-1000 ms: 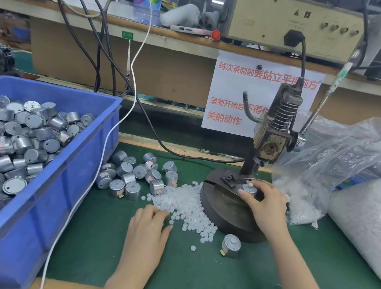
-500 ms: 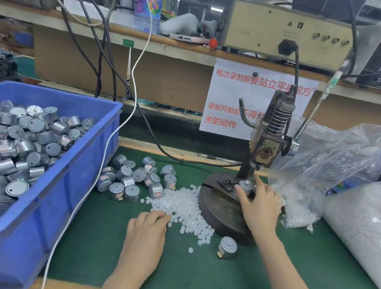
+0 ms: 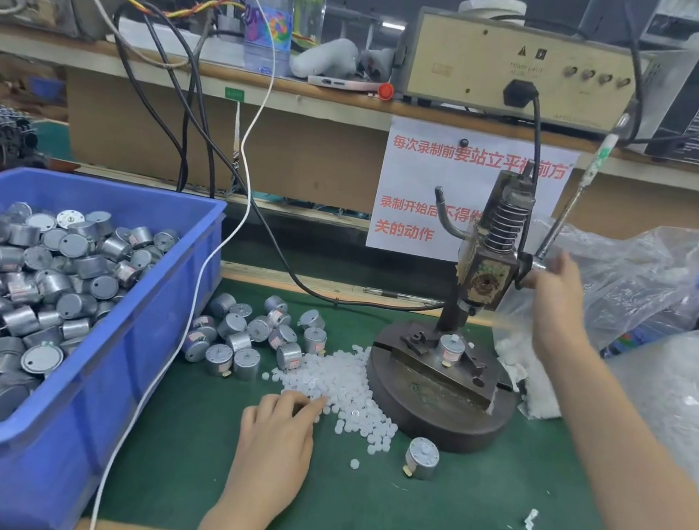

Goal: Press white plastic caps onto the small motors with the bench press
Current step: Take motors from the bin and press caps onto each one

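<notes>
The left hand point(image 3: 274, 438) lies palm down, fingers point(image 3: 302, 405) bent; the right hand point(image 3: 556, 296) hangs raised.

This is a factory assembly bench in a small workshop. A blue bin point(image 3: 109, 366) at the desk's left edge is heaped with small metal motors point(image 3: 21, 286). More lie loose on the green mat point(image 3: 437, 524) beside a pile of white caps point(image 3: 345, 381), and a hand press point(image 3: 488, 257) stands toward the right. The shelf behind carries a power unit point(image 3: 501, 68) and tangled cables point(image 3: 177, 74). A printed notice point(image 3: 421, 185) in red Chinese characters hangs from its edge.
</notes>
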Available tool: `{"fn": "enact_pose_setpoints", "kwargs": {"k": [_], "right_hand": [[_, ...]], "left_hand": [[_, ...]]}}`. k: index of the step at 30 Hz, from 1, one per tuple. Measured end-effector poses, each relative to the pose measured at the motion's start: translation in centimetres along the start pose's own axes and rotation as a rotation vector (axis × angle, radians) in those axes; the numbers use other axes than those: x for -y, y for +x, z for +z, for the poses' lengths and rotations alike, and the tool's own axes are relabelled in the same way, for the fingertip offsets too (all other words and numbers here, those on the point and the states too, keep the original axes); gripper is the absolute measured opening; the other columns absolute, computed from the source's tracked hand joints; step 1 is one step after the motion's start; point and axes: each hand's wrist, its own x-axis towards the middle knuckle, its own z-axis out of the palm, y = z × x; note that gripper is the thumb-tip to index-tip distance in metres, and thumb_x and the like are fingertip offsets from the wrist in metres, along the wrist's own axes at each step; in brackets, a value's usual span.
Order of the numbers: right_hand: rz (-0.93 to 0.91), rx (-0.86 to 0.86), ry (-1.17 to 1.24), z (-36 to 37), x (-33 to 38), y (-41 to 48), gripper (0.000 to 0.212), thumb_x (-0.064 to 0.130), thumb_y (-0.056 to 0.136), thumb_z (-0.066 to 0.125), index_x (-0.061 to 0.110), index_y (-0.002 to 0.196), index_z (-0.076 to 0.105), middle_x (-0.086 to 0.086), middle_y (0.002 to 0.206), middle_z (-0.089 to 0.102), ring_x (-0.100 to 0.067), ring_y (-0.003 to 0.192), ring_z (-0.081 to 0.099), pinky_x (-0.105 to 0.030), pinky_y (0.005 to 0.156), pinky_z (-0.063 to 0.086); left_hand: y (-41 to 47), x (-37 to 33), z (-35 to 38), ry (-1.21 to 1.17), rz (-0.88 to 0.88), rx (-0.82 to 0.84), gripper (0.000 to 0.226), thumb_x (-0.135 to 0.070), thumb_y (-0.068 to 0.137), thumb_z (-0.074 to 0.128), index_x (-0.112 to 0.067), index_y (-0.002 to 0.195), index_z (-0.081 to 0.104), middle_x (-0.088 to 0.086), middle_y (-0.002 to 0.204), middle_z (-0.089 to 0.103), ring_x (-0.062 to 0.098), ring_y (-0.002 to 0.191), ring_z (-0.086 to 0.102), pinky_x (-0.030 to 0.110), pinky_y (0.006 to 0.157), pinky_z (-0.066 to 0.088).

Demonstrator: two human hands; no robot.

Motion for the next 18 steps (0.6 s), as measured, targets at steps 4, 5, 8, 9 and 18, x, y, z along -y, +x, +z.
{"fn": "enact_pose_setpoints", "kwargs": {"k": [4, 5, 8, 9, 18], "right_hand": [[-0.019, 0.002, 0.263, -0.7, 3.7, 1.8, 0.068, -0.007, 0.084, 0.038, 0.01, 0.147, 0.016, -0.008, 0.117, 0.05, -0.012, 0.093, 0.052, -0.019, 0.08, 0.048], [-0.025, -0.003, 0.343, -1.1, 4.2, 2.2, 0.067, -0.005, 0.086, 0.039, 0.009, 0.147, 0.016, -0.008, 0.108, 0.052, -0.014, 0.093, 0.052, -0.022, 0.087, 0.047], [-0.096, 0.042, 0.484, -2.4, 4.9, 1.9, 0.053, -0.002, 0.088, 0.042, 0.015, 0.137, 0.032, -0.004, 0.092, 0.052, -0.014, 0.081, 0.054, -0.023, 0.084, 0.049], [-0.149, 0.07, 0.453, -2.7, 4.7, 1.5, 0.043, 0.001, 0.089, 0.044, 0.021, 0.128, 0.041, -0.002, 0.092, 0.051, -0.013, 0.078, 0.055, -0.024, 0.083, 0.049], [-0.284, 0.077, 0.293, -2.8, 2.2, -1.4, 0.028, 0.019, 0.088, 0.057, 0.022, 0.062, 0.048, 0.015, 0.059, 0.052, -0.014, 0.077, 0.052, -0.043, 0.101, 0.041]], "left_hand": [[0.0, 0.0, 0.1, 0.028, -0.011, -0.001, 0.045, -0.026, 0.097, 0.029, -0.041, 0.139, 0.027, -0.017, 0.129, 0.036, 0.011, 0.116, 0.032, 0.025, 0.092, 0.021], [0.0, 0.1, 0.1, 0.038, -0.02, 0.001, 0.045, -0.027, 0.097, 0.028, -0.041, 0.14, 0.024, -0.018, 0.129, 0.035, 0.011, 0.117, 0.031, 0.025, 0.092, 0.021], [0.1, -0.1, 0.1, 0.06, -0.037, 0.01, 0.048, -0.03, 0.097, 0.026, -0.04, 0.143, 0.015, -0.017, 0.13, 0.033, 0.011, 0.117, 0.03, 0.026, 0.093, 0.021], [0.1, -0.2, 0.1, 0.064, -0.04, 0.015, 0.049, -0.03, 0.097, 0.026, -0.04, 0.143, 0.014, -0.016, 0.13, 0.033, 0.011, 0.117, 0.03, 0.026, 0.093, 0.021], [0.0, -0.3, 0.1, 0.091, -0.039, 0.033, 0.047, -0.028, 0.096, 0.028, -0.041, 0.141, 0.022, -0.016, 0.131, 0.032, 0.011, 0.119, 0.028, 0.026, 0.096, 0.021]]}}
